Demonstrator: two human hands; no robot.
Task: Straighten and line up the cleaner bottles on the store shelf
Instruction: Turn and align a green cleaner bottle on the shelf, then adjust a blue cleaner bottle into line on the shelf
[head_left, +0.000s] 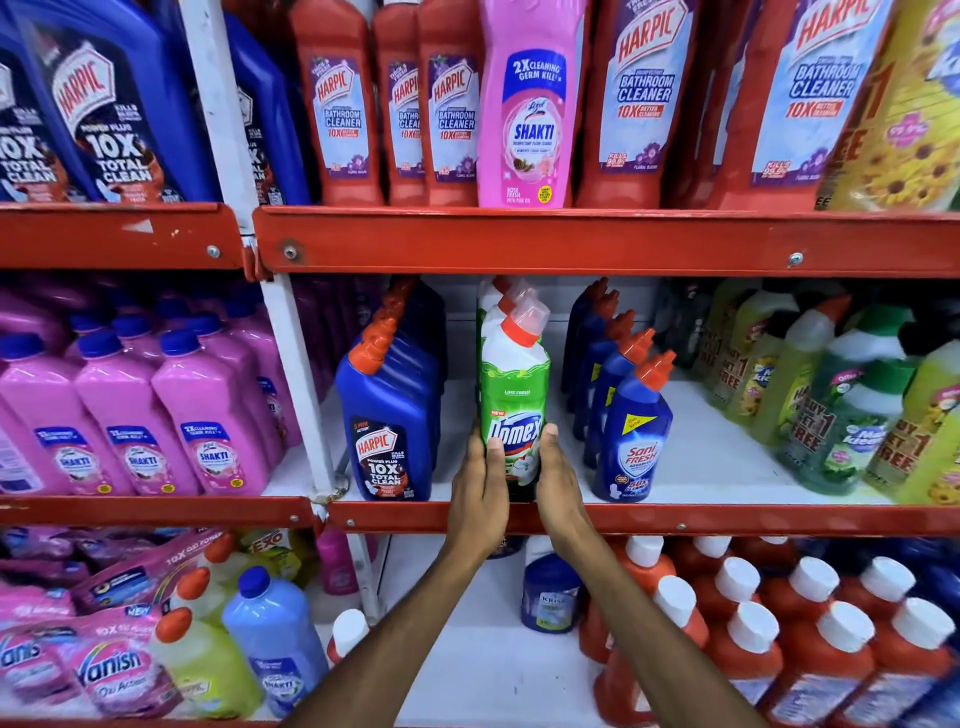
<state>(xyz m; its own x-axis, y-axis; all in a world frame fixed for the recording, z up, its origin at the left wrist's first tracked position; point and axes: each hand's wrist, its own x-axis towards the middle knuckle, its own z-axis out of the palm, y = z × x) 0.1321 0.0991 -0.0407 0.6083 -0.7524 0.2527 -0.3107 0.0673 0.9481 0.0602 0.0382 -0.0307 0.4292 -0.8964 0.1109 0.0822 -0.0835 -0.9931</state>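
Note:
A green and white Domex bottle (514, 400) stands upright at the front edge of the middle shelf (727, 517), heading a row of like bottles behind it. My left hand (478, 493) presses its left side and my right hand (558, 483) its right side, thumbs on the label. To the left stands a row of blue Harpic bottles (389, 431). To the right a row of blue Sani Fresh bottles (631, 436) runs back into the shelf.
Green cleaner bottles (841, 395) crowd the shelf's right end, pink Shakti bottles (208, 410) the left bay. Red Harpic bottles (343, 104) and one pink Shakti bottle (530, 104) fill the shelf above. Orange bottles (779, 639) stand below.

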